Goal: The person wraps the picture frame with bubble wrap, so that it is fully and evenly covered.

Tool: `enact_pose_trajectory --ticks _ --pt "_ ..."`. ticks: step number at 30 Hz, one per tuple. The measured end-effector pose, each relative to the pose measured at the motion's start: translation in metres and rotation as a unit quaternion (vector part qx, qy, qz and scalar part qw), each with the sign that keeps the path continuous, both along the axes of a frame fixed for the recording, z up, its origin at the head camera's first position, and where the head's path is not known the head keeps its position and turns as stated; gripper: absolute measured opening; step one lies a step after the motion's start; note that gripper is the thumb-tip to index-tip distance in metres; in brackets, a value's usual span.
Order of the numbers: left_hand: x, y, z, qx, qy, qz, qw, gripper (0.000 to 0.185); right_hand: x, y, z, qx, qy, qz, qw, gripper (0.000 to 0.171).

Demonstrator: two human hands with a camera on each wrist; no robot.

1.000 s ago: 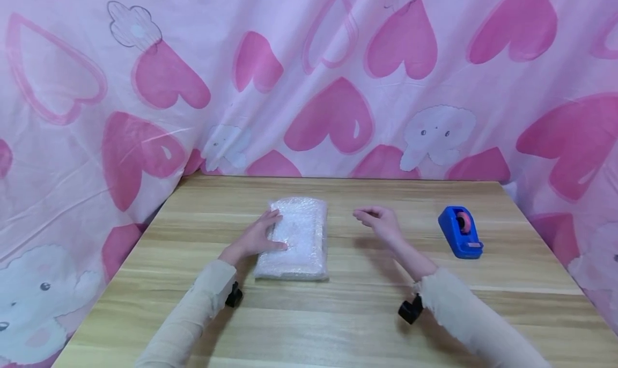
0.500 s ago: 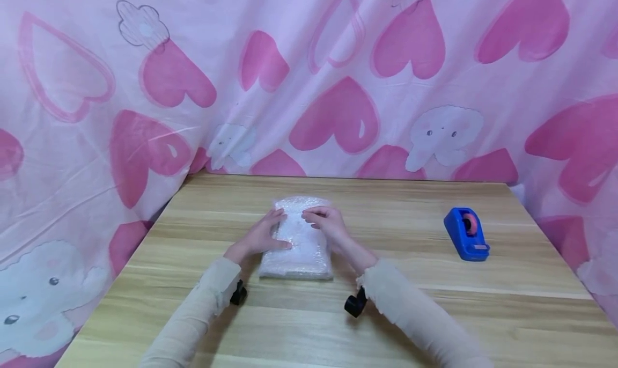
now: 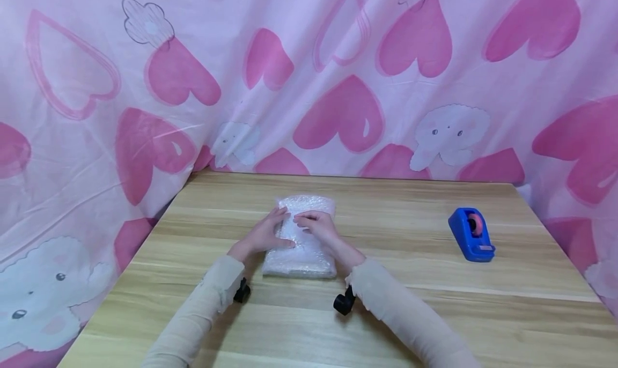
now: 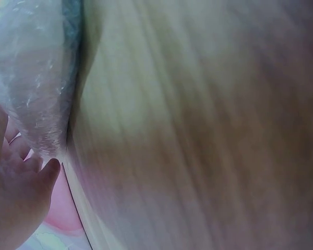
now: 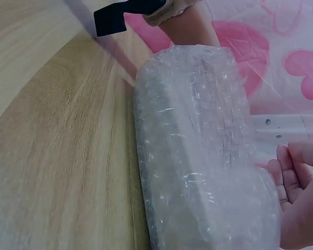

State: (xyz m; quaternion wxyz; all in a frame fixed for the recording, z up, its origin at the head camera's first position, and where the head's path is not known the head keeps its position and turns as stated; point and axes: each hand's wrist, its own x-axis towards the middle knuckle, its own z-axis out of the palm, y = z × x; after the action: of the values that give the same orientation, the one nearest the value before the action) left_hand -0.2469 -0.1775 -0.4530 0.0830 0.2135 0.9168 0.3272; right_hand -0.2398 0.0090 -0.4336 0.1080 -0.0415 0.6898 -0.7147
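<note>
- Landmark: bubble-wrapped parcel, a flat, rounded rectangle of crinkled clear film, lying on the wooden table near the table's middle.
- Left of the parcel: left hand rests flat on its left edge, fingers straight, gripping nothing.
- On the parcel's top: right hand presses down, fingers lightly bent; whether it pinches the film cannot be told.
- Right of the parcel, well apart: blue plastic tape dispenser, with bare woodgrain between them.
- Behind the parcel: pink heart-print cloth closes off the table's far edge.
- Right wrist view alone shows the parcel's rounded side wall; left wrist view is blurred.
</note>
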Motion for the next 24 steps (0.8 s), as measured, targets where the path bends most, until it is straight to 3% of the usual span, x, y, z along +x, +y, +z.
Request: enact_pose_trajectory --ticks 6,14,24 --pt "0.0 0.0 0.0 0.004 -0.004 0.001 1.0 0.088 -0.001 -0.004 -0.001 0.03 0.027 0.014 0.999 0.02" --pt "0.0 0.0 -0.002 0.005 -0.008 0.0 1.0 0.09 -0.005 -0.009 -0.009 0.053 0.04 -0.004 0.998 0.017" --pt "0.001 0.0 -0.001 0.011 0.0 -0.005 0.9999 0.09 -0.007 -0.012 -0.018 0.117 0.081 -0.004 0.99 0.013"
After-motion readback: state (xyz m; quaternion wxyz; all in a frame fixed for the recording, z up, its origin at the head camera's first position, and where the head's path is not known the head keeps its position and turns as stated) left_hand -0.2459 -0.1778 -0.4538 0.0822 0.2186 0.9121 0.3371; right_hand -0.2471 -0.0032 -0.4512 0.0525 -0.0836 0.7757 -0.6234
